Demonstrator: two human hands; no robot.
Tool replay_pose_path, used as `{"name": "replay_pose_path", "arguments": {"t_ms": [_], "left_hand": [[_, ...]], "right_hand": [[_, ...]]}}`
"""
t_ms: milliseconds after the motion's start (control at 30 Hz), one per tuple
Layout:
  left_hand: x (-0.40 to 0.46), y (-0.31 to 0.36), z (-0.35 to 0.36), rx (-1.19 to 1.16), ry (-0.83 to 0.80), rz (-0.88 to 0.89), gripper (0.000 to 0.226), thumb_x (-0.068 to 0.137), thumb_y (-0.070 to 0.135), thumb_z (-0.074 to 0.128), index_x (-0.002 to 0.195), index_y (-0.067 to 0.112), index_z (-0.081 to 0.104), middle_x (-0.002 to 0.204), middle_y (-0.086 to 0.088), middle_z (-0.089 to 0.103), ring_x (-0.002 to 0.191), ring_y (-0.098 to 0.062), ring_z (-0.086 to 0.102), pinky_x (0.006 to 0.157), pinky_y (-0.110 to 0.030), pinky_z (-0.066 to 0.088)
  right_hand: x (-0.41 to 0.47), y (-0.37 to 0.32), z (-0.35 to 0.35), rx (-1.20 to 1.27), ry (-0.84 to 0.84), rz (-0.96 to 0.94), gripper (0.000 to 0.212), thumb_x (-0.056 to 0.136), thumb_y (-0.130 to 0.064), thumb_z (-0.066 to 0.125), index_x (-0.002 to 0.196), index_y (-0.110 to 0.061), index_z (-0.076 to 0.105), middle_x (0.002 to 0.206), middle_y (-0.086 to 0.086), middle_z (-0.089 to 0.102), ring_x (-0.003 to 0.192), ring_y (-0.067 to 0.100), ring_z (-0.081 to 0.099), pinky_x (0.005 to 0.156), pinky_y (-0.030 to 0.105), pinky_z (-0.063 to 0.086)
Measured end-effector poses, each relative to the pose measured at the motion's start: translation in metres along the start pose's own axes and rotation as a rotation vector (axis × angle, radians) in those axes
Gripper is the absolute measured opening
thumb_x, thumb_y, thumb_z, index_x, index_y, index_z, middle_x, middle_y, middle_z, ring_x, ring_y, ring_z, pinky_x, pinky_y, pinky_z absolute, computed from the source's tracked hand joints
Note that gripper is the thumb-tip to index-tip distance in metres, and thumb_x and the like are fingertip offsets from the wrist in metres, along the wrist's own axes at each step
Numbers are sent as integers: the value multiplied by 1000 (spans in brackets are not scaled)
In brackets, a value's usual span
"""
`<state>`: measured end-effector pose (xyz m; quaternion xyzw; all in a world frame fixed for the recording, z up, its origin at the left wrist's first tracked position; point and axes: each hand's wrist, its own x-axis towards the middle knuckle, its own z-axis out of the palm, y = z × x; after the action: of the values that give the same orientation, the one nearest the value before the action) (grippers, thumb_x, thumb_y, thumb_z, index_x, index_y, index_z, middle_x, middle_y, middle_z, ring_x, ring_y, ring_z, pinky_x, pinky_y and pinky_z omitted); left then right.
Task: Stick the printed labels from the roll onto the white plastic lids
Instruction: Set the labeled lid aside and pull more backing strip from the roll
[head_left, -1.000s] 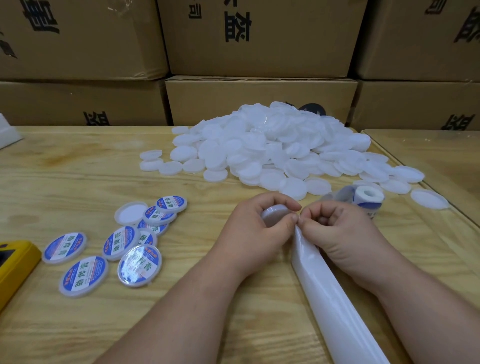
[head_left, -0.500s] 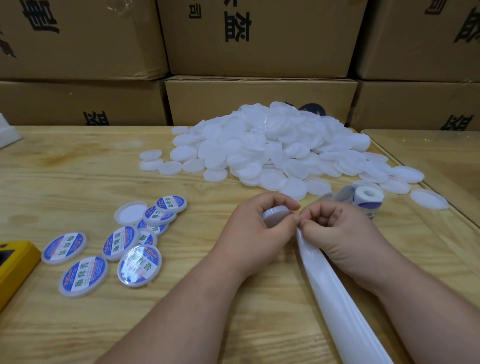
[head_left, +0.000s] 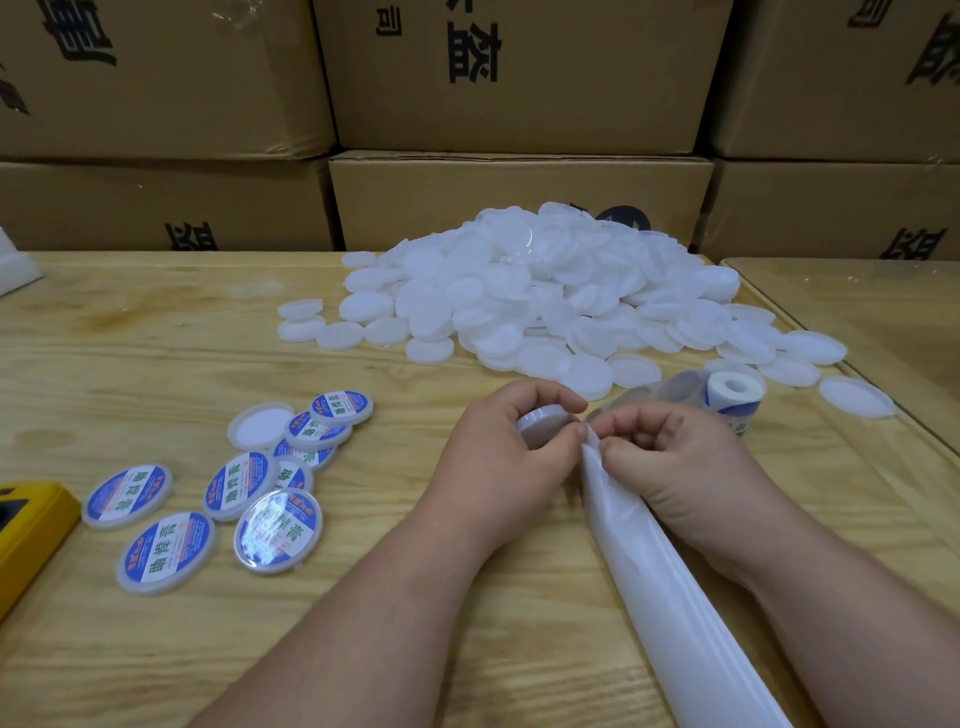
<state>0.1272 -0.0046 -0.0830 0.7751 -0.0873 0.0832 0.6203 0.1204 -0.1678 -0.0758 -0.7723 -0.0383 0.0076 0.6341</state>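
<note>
Stacked cardboard boxes (head_left: 519, 78) printed with black characters are filling the top of the frame, and below them a pale wooden table (head_left: 156, 338) is stretching across the rest of the view. At upper centre a big heap of plain white lids (head_left: 545, 291) is lying on the table just in front of the boxes, with loose ones spreading out toward the right edge. At lower left a cluster of labelled lids (head_left: 249, 483) with blue-and-white printed stickers is lying partly overlapping, and one unlabelled lid (head_left: 262, 425) is sitting at the cluster's upper edge. A yellow object (head_left: 26, 530) is showing at the far left edge, cut off by the frame. Near the middle, the left hand (head_left: 498, 467) is curling around a single white lid (head_left: 543, 422), gripping it on edge between thumb and fingers. Just beside it, the right hand (head_left: 675, 467) is pinching the top end of a long white backing strip (head_left: 665, 597), which is trailing down toward the lower right corner; the thumbs of both hands are nearly touching there. Whether a label is between the fingertips cannot be told. Behind the right hand, the label roll (head_left: 732, 397) is lying on the table, close to the edge of the heap.
</note>
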Motion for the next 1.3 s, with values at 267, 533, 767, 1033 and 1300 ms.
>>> {"name": "replay_pose_path", "arguments": {"t_ms": [267, 533, 767, 1033, 1300], "left_hand": [[3, 0, -2, -24, 153, -41, 19, 83, 17, 70, 84, 36, 71, 82, 25, 71, 64, 4, 61, 55, -10, 45], [5, 3, -5, -102, 350, -112, 18, 80, 15, 70, 84, 32, 68, 62, 19, 67, 47, 0, 55, 45, -18, 47], [5, 9, -10, -292, 459, -140, 24, 75, 19, 71, 84, 41, 67, 70, 8, 74, 66, -16, 74, 47, -18, 48], [1, 10, -6, -227, 293, -124, 21, 80, 18, 71, 90, 35, 65, 69, -6, 74, 56, -8, 70, 45, -10, 42], [1, 10, -6, -196, 202, -119, 19, 70, 29, 69, 86, 38, 63, 70, -5, 73, 53, -18, 69, 52, -22, 51]], "right_hand": [[0, 1, -5, 2, 62, -26, 35, 65, -17, 55, 97, -26, 66, 58, -10, 45, 48, 8, 35, 44, 18, 32], [1, 0, -2, 65, 167, -12, 22, 85, -4, 58, 86, -24, 68, 55, -8, 43, 49, 9, 36, 49, 25, 32], [2, 6, 0, 12, 158, -107, 24, 86, 3, 56, 92, -18, 66, 52, -16, 48, 42, 2, 38, 41, 15, 34], [3, 6, 4, -33, 305, -316, 36, 86, 3, 64, 89, -33, 67, 79, -16, 60, 62, 2, 50, 58, 11, 42], [-3, -2, 9, -207, 240, -640, 40, 77, 3, 57, 97, -30, 65, 114, -17, 62, 88, 14, 57, 72, 18, 45]]}}
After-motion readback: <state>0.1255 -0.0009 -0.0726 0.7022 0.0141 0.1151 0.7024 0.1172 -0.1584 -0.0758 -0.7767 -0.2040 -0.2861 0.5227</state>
